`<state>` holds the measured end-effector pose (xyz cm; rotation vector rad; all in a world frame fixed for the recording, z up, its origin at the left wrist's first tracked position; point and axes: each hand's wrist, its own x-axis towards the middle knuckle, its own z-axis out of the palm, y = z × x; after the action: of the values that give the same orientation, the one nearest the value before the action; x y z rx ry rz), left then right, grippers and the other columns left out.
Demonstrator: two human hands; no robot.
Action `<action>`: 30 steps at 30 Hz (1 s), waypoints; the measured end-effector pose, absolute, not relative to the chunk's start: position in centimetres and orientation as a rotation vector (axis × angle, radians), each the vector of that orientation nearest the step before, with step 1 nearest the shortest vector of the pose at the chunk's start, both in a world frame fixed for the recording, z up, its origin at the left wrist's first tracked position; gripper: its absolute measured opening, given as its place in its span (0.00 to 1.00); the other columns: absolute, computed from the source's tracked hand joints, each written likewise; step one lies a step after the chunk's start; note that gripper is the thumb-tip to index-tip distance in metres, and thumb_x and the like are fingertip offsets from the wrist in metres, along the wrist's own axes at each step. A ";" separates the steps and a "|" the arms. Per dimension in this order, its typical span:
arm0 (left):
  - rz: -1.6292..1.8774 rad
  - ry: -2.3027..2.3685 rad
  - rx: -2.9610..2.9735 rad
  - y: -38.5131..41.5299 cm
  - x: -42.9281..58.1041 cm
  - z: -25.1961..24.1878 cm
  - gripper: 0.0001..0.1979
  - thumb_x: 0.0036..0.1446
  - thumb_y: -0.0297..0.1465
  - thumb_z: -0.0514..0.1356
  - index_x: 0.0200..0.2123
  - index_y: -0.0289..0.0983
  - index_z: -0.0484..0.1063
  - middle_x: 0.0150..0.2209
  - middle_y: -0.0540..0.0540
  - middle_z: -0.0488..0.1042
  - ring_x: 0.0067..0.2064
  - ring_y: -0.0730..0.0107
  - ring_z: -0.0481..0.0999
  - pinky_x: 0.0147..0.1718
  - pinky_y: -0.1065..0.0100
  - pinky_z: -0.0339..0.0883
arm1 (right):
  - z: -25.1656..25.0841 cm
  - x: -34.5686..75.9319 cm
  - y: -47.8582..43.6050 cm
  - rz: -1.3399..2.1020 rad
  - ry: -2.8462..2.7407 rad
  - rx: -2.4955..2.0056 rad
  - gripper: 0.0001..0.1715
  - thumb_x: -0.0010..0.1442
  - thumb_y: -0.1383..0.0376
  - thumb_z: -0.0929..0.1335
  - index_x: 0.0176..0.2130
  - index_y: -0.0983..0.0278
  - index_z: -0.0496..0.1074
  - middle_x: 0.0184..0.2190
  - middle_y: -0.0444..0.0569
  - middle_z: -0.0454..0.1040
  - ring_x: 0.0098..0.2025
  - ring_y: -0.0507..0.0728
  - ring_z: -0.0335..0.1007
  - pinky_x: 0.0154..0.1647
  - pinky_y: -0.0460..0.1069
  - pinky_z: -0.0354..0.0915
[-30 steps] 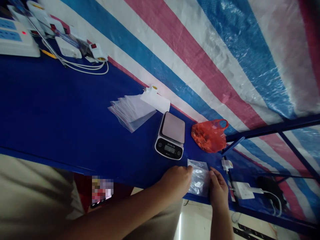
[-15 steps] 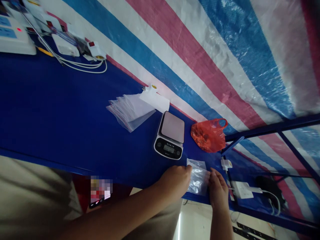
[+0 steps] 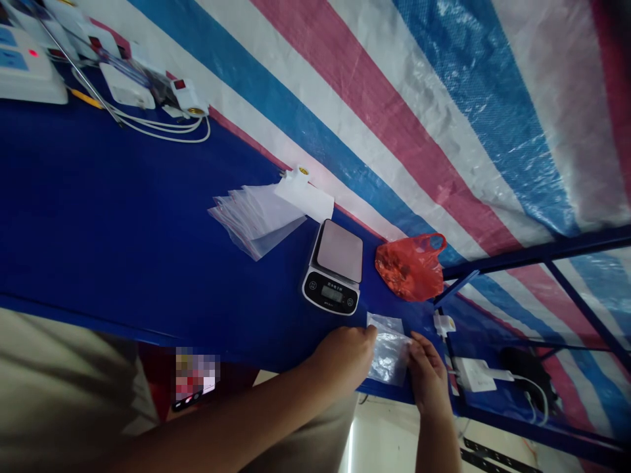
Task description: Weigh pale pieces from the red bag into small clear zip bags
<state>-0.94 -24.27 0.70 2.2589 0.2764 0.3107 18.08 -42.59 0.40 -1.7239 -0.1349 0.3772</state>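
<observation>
I have the left fingers (image 3: 371, 334) pinched on the left edge of a clear plastic bag (image 3: 387, 360), near its far end. The right fingers (image 3: 418, 343) grip its right edge; the thumb partly hides that contact. The bag spans the gap between both sets of fingers, at the near edge of the surface (image 3: 148, 217); I cannot confirm whether all of it touches down.

Handling: I rate the bag as very light, limp and somewhat slippery. It should crease rather than hold shape, and two plies may cling together. Recommended hold: fingertips and thumbs at the opposite side edges, with low tension, since thin film may stretch or tear.

Appearance: transparent, roughly rectangular, wrinkled, with bright glare across the middle. A line crosses it from the left fingers to the right fingers; I cannot tell whether this is a seal or a fold. I see no contents.

Beyond the left fingers, ahead, stands a digital scale (image 3: 335, 266) with nothing on its platform. Farther ahead and left lies a fanned stack of clear bags (image 3: 261, 220). Ahead of the right fingers sits a red carrier bag (image 3: 410, 268).
</observation>
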 end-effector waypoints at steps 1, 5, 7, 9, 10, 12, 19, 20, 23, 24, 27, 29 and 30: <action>0.308 0.276 2.257 -24.3 -0.9 0.7 0.10 0.67 0.26 0.47 0.43 0.35 0.68 0.34 0.42 0.79 0.35 0.61 0.81 0.29 0.65 0.68 | 0.4 18.1 -42.6 0.373 -0.138 -1.729 0.31 0.41 0.58 0.83 0.45 0.60 0.79 0.34 0.41 0.75 0.32 0.48 0.71 0.32 0.40 0.69; 0.287 0.262 2.254 -24.1 -0.9 0.8 0.10 0.66 0.25 0.48 0.43 0.35 0.68 0.34 0.42 0.79 0.35 0.60 0.81 0.30 0.65 0.69 | 0.3 18.1 -42.3 0.341 -0.144 -1.742 0.31 0.41 0.58 0.83 0.45 0.59 0.78 0.36 0.41 0.76 0.34 0.49 0.71 0.32 0.39 0.69; 0.273 0.261 2.256 -24.1 -1.0 1.0 0.10 0.65 0.25 0.48 0.43 0.35 0.68 0.35 0.42 0.79 0.35 0.60 0.81 0.30 0.65 0.69 | 0.3 18.0 -42.5 0.336 -0.137 -1.737 0.30 0.43 0.57 0.83 0.45 0.59 0.77 0.39 0.43 0.77 0.35 0.50 0.72 0.31 0.40 0.69; 0.266 0.264 2.254 -24.0 -1.0 1.1 0.10 0.64 0.24 0.49 0.43 0.35 0.68 0.35 0.42 0.79 0.35 0.61 0.81 0.31 0.65 0.69 | 0.4 18.0 -42.8 0.369 -0.140 -1.714 0.27 0.45 0.57 0.82 0.43 0.58 0.76 0.40 0.43 0.78 0.35 0.50 0.72 0.32 0.42 0.69; 0.262 0.266 2.249 -24.0 -1.0 1.1 0.10 0.64 0.24 0.49 0.43 0.35 0.68 0.36 0.42 0.79 0.35 0.61 0.81 0.31 0.66 0.69 | 0.4 18.0 -43.0 0.392 -0.148 -1.697 0.25 0.45 0.57 0.82 0.41 0.57 0.75 0.39 0.43 0.78 0.34 0.50 0.72 0.33 0.42 0.70; 0.252 0.271 2.238 -23.9 -1.1 1.2 0.09 0.63 0.23 0.49 0.42 0.35 0.68 0.36 0.43 0.79 0.35 0.62 0.81 0.31 0.66 0.69 | 0.4 18.0 -43.4 0.422 -0.166 -1.677 0.21 0.45 0.59 0.82 0.37 0.58 0.75 0.35 0.40 0.77 0.33 0.49 0.71 0.33 0.41 0.69; 0.266 0.297 2.230 -24.1 -0.9 1.0 0.12 0.67 0.26 0.46 0.43 0.35 0.69 0.36 0.43 0.79 0.35 0.61 0.81 0.30 0.66 0.67 | -0.1 17.9 -43.3 0.309 -0.104 -1.748 0.23 0.40 0.57 0.83 0.37 0.60 0.82 0.37 0.44 0.79 0.34 0.50 0.72 0.32 0.42 0.68; 0.269 0.304 2.229 -24.1 -0.9 1.0 0.12 0.67 0.26 0.46 0.43 0.35 0.69 0.36 0.43 0.79 0.35 0.61 0.81 0.30 0.65 0.67 | -0.1 17.9 -43.2 0.300 -0.102 -1.752 0.24 0.40 0.57 0.83 0.37 0.60 0.82 0.38 0.45 0.80 0.35 0.51 0.73 0.32 0.42 0.69; 0.278 0.304 2.234 -24.1 -0.9 1.0 0.11 0.66 0.25 0.47 0.43 0.35 0.69 0.35 0.43 0.79 0.35 0.61 0.81 0.30 0.65 0.65 | 0.0 17.8 -43.2 0.303 -0.122 -1.759 0.25 0.40 0.57 0.83 0.39 0.60 0.83 0.41 0.48 0.81 0.38 0.54 0.74 0.34 0.45 0.70; 0.282 0.301 2.232 -24.1 -0.9 1.0 0.11 0.66 0.25 0.48 0.42 0.35 0.69 0.35 0.42 0.79 0.35 0.62 0.81 0.29 0.65 0.65 | 0.1 17.8 -43.2 0.308 -0.130 -1.762 0.25 0.40 0.57 0.83 0.39 0.60 0.83 0.42 0.49 0.81 0.39 0.55 0.75 0.35 0.45 0.71; 0.289 0.292 2.224 -24.1 -0.9 0.9 0.10 0.65 0.25 0.48 0.42 0.35 0.69 0.35 0.42 0.79 0.34 0.63 0.80 0.29 0.65 0.65 | 0.3 17.7 -43.3 0.337 -0.152 -1.766 0.27 0.40 0.57 0.83 0.42 0.59 0.83 0.46 0.49 0.80 0.43 0.55 0.75 0.37 0.45 0.72; 0.286 0.291 2.224 -24.1 -0.9 0.8 0.10 0.65 0.24 0.49 0.43 0.35 0.69 0.35 0.42 0.79 0.34 0.63 0.80 0.29 0.66 0.65 | 0.5 17.7 -43.2 0.359 -0.153 -1.767 0.28 0.41 0.57 0.83 0.43 0.58 0.82 0.48 0.49 0.80 0.44 0.54 0.75 0.37 0.44 0.72; 0.285 0.292 2.225 -24.1 -0.9 0.8 0.10 0.64 0.24 0.49 0.43 0.35 0.68 0.35 0.42 0.79 0.34 0.63 0.80 0.30 0.66 0.65 | 0.6 17.6 -43.1 0.373 -0.152 -1.764 0.29 0.42 0.56 0.83 0.45 0.57 0.81 0.48 0.49 0.79 0.43 0.54 0.75 0.36 0.44 0.72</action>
<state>-0.88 -24.14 0.79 2.2248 0.2924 0.2851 17.63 -43.11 0.61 -1.7635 -0.1520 0.3730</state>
